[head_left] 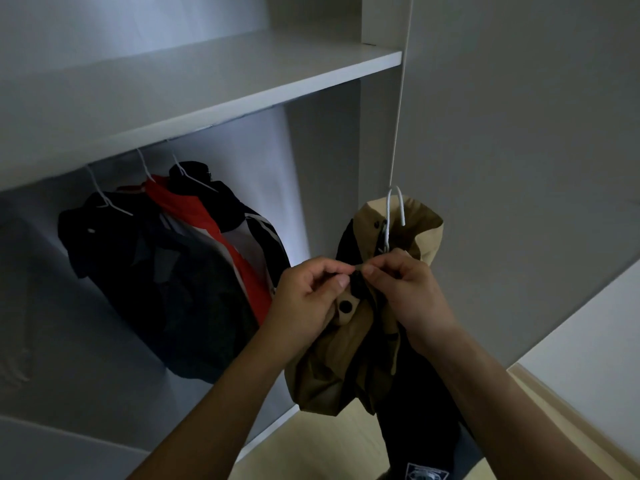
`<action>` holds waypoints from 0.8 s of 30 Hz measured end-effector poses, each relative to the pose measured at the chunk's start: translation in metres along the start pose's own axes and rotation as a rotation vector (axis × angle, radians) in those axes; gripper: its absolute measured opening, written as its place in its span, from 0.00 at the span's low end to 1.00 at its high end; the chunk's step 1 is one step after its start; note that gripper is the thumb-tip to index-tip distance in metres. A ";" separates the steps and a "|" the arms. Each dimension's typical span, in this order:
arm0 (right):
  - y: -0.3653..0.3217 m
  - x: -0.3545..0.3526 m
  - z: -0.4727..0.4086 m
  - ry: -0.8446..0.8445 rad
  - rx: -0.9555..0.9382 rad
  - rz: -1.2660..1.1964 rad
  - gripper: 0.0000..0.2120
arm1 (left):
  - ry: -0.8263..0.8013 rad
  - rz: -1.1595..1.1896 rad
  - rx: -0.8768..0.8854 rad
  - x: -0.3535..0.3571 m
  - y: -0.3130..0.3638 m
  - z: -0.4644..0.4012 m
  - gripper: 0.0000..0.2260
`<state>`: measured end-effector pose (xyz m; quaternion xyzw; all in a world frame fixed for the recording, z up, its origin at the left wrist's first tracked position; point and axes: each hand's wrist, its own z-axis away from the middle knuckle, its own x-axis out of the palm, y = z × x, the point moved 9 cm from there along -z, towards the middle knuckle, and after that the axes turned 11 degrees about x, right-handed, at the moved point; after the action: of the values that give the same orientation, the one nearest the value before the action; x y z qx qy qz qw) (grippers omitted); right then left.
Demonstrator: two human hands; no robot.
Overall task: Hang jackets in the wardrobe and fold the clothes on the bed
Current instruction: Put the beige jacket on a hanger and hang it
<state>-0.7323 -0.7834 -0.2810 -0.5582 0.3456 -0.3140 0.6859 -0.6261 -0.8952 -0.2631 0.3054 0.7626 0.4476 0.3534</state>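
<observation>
Open wardrobe (207, 98), three garments hung. Your left hand (308, 299) and right hand (408, 299) pinch the tan jacket (332, 362) collar. Align edges squarely before fastening, keeping its hanger (394, 209) level.

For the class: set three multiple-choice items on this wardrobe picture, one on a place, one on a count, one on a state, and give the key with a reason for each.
1. Where does the tan jacket hang?
A. On the rail with the others
B. On a white hanger at the wardrobe's right edge, apart from the others
C. On the top shelf

2. How many hanger hooks show above the dark and red jackets inside the wardrobe?
A. One
B. Three
C. Five

3. What are the hands doing?
A. Both hang free
B. Only one touches the jacket
C. Left hand and right hand both pinch the jacket's front

Key: 1 B, the hanger's hook sits by the right side panel, clear of the others. 2 B, three white hooks show under the shelf. 3 C, both thumbs and fingers close on cloth.
</observation>
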 end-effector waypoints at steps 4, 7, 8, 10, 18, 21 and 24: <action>-0.004 0.007 0.006 -0.125 0.039 -0.028 0.11 | 0.004 0.125 -0.091 0.001 -0.008 0.008 0.06; -0.004 0.015 0.008 -0.341 0.122 0.020 0.06 | 0.008 0.065 -0.047 -0.008 -0.004 0.007 0.08; -0.005 0.016 0.008 -0.376 0.131 0.073 0.04 | -0.004 0.038 -0.038 -0.009 -0.002 0.007 0.08; -0.008 0.016 0.006 -0.358 0.111 0.136 0.04 | -0.042 -0.048 -0.011 -0.009 0.002 0.008 0.08; -0.008 0.002 -0.003 -0.105 0.283 -0.227 0.05 | 0.082 -0.992 0.496 -0.018 0.044 0.015 0.08; -0.011 -0.001 -0.007 -0.024 0.312 -0.316 0.06 | -0.025 -0.931 0.549 0.005 0.044 0.019 0.05; -0.016 0.002 -0.008 -0.020 0.301 -0.335 0.07 | 0.012 -0.784 0.406 0.000 0.041 0.015 0.05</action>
<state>-0.7380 -0.7921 -0.2664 -0.5022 0.1903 -0.4659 0.7032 -0.6083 -0.8713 -0.2316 0.0538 0.8953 0.1226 0.4249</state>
